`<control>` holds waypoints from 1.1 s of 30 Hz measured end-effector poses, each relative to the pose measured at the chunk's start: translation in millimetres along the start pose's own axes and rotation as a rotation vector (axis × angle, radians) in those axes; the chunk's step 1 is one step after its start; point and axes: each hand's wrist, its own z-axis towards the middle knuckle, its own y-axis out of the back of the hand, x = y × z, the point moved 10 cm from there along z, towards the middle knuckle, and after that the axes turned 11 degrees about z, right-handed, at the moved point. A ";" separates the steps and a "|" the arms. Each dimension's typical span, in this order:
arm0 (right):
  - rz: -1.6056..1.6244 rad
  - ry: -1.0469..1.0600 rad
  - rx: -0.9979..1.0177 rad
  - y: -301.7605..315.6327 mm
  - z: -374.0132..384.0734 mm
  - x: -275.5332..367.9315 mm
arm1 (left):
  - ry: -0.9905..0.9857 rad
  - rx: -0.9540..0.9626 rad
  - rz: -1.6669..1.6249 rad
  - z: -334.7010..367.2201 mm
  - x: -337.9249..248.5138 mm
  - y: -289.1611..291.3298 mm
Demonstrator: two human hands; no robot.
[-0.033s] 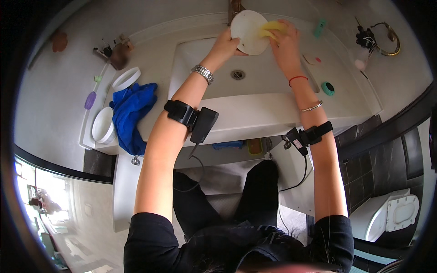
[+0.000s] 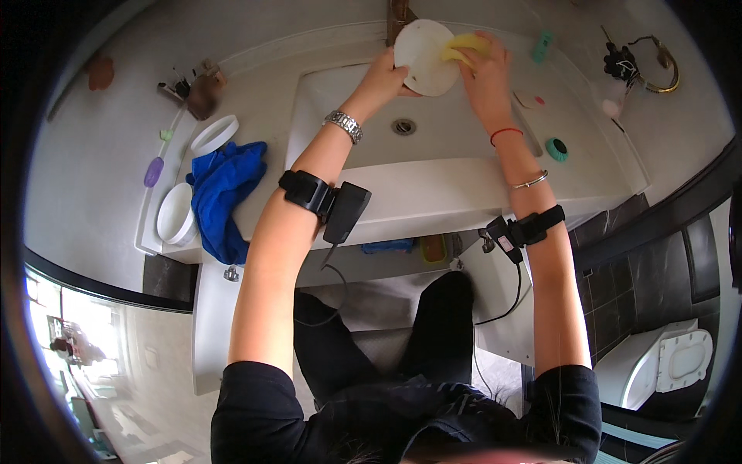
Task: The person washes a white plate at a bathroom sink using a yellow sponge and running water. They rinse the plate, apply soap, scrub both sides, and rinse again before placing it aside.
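High over the far part of the white sink basin (image 2: 348,151), my left hand (image 2: 382,83) grips a round white plate (image 2: 422,56) by its left and lower edge. The plate is tilted, with a few small dark spots on its face. My right hand (image 2: 487,81) is closed around a folded yellow cleaning cloth (image 2: 465,43), which touches the plate's right side. Part of the cloth is hidden by my fingers. Below the plate shows the metal drain (image 2: 403,127), and the brown tap (image 2: 398,23) stands just behind it.
Left on the counter, a blue towel (image 2: 224,182) lies beside two white bowls (image 2: 214,134) (image 2: 178,214). A green round brush (image 2: 556,150) and a soap-like piece (image 2: 529,99) sit at right. Cables hang from both forearm straps. A toilet (image 2: 657,363) stands lower right.
The plate has shifted very slightly to the right and toward me. Both hands keep their hold.
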 end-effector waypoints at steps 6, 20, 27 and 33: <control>0.050 0.019 -0.012 4.8 4.5 2.0 | 0.039 0.107 0.068 -3.7 2.7 -12.6; -0.008 0.008 0.217 -27.5 1.0 -5.9 | 0.124 0.007 -0.184 -3.6 10.4 -1.0; -0.062 -0.072 0.165 -21.5 0.0 -10.8 | 0.140 -0.013 -0.161 0.2 12.7 2.9; -0.044 -0.091 0.094 -18.3 -3.6 -13.4 | 0.091 0.059 -0.138 2.2 10.1 -0.9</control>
